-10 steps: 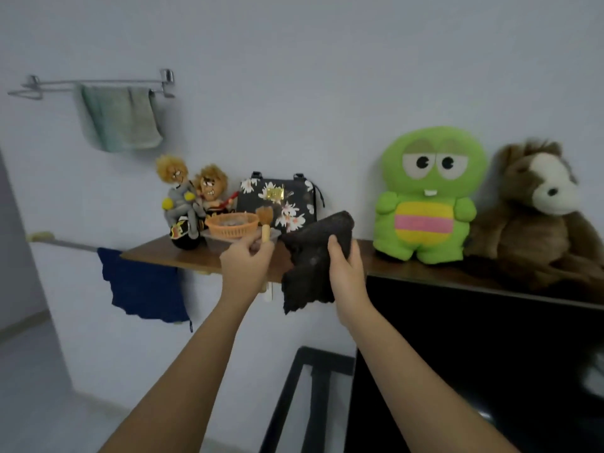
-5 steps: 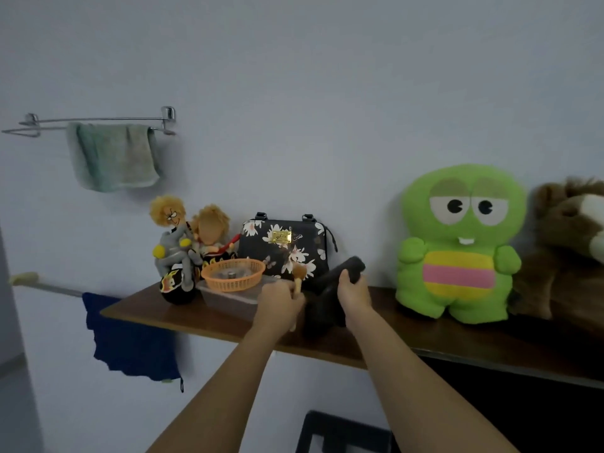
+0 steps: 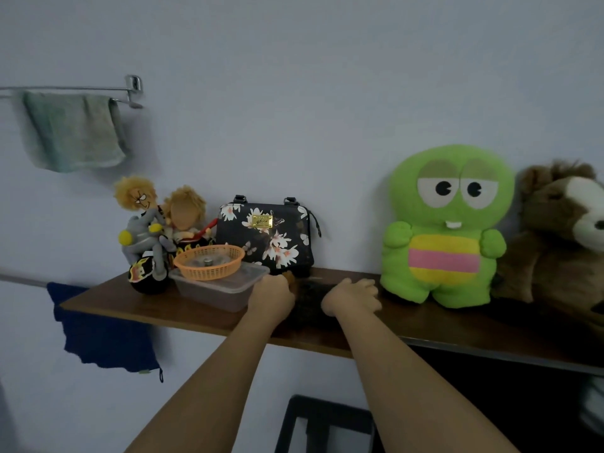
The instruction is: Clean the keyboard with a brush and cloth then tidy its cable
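Hands point(image 3: 273, 297) point(image 3: 351, 299) curl, grip unclear, on dark cloth point(image 3: 309, 302) atop wooden shelf point(image 3: 157, 308) against pale wall point(image 3: 294, 93)

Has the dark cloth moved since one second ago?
Yes. The dark cloth went down from in front of the floral bag onto the shelf.

The left hand point(image 3: 271, 297) hides most of the brush point(image 3: 289, 276), so its grip cannot be judged. The brown plush point(image 3: 562, 237) and towel rail point(image 3: 65, 89) are cut by the edges.
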